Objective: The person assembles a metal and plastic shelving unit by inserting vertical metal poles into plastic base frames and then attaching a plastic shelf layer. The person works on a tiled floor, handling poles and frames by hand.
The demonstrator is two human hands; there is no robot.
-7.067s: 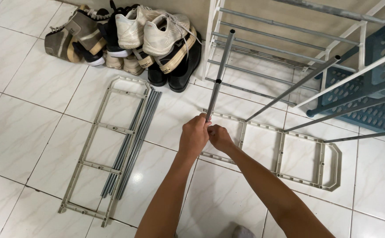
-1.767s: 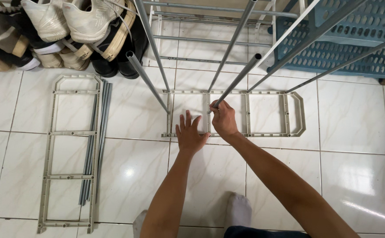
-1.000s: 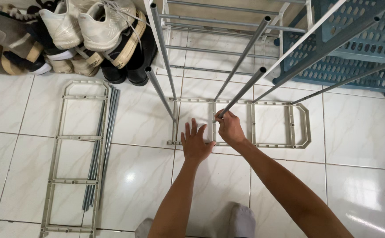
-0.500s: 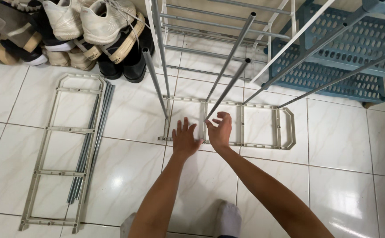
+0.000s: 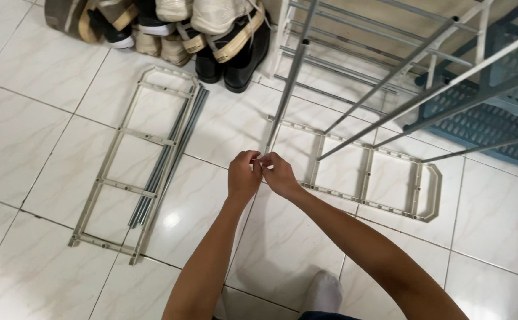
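Note:
A grey plastic side frame [image 5: 365, 178] lies flat on the white tiled floor, with several thin metal rods rising from it towards the upper right. One metal rod [image 5: 288, 77] stands at the frame's near left corner. My left hand [image 5: 242, 179] and my right hand [image 5: 281, 176] meet fingertip to fingertip at this rod's lower end, pinched around it where it enters the corner. The joint itself is hidden by my fingers.
A second grey side frame [image 5: 122, 184] lies to the left with a bundle of loose rods [image 5: 167, 163] along its right edge. Shoes [image 5: 211, 29] are piled at the top. A blue plastic basket [image 5: 496, 112] stands at the right. My socked foot [image 5: 324, 293] is below.
My left hand has lifted off the floor and closed in on my right hand. Both hands have shifted from a middle rod to the rod at the frame's left corner.

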